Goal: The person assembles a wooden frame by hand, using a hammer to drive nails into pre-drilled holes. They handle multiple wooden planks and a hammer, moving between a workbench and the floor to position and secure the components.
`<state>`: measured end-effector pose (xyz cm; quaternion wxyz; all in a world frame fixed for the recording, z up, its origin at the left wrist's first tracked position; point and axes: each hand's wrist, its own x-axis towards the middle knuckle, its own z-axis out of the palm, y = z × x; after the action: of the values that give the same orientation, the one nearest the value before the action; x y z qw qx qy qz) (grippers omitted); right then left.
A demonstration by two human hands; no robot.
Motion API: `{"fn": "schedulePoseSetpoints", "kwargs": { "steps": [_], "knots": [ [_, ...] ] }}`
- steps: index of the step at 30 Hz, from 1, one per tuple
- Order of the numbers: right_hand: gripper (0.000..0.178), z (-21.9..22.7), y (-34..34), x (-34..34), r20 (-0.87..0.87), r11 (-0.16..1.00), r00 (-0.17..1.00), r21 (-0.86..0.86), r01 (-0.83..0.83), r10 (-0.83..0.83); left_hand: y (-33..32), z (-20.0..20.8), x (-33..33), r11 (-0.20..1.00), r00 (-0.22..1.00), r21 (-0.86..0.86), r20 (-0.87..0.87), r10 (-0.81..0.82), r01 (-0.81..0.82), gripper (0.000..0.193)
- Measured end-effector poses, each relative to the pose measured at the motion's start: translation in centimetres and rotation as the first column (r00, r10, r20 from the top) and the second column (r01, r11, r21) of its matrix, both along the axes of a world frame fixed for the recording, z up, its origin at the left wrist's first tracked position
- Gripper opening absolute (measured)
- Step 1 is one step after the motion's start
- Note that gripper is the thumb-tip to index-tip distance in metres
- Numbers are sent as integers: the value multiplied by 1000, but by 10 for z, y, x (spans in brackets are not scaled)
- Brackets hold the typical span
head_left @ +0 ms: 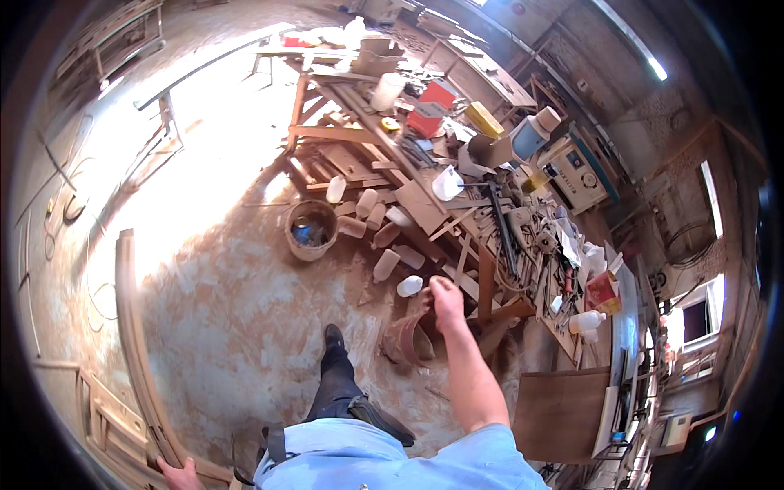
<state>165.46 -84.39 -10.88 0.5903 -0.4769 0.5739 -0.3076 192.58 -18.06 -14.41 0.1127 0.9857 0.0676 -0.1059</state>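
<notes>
My right hand (445, 302) reaches out in front of me, its fingers curled together; what they hold, if anything, is hidden. In the view it appears above a dusty reddish-brown bucket (406, 341) that stands tilted near my foot. Just left of its fingers shows a white plastic bottle (410, 286). At the lower left edge my left hand (181, 475) is partly cut off, thumb and fingers apart. It is beside the lower end of a long wooden plank (131, 310) and seems to touch the wood there.
A cluttered workbench (425, 211) runs diagonally to the right, heaped with tools, wood scraps and containers. Several dusty bottles (386, 265) lie on the floor by a round bucket (311, 230). A brown board (559, 416) stands at the right. A wooden frame (114, 412) is at the lower left.
</notes>
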Motion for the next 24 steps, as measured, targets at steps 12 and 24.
{"fn": "schedulePoseSetpoints", "kwargs": {
  "steps": [12, 24],
  "knots": [
    [24, -16, -357, -23, 133, 948, 940, 96, 302, -313, -354, 106, 12, 914, 915, -52, 7, -402, 402, 75],
    [32, -30, -426, -13, 122, 932, 944, 239, 273, -307, -495, 116, 19, 748, 747, -10, -27, -664, 664, 72]
  ]
}}
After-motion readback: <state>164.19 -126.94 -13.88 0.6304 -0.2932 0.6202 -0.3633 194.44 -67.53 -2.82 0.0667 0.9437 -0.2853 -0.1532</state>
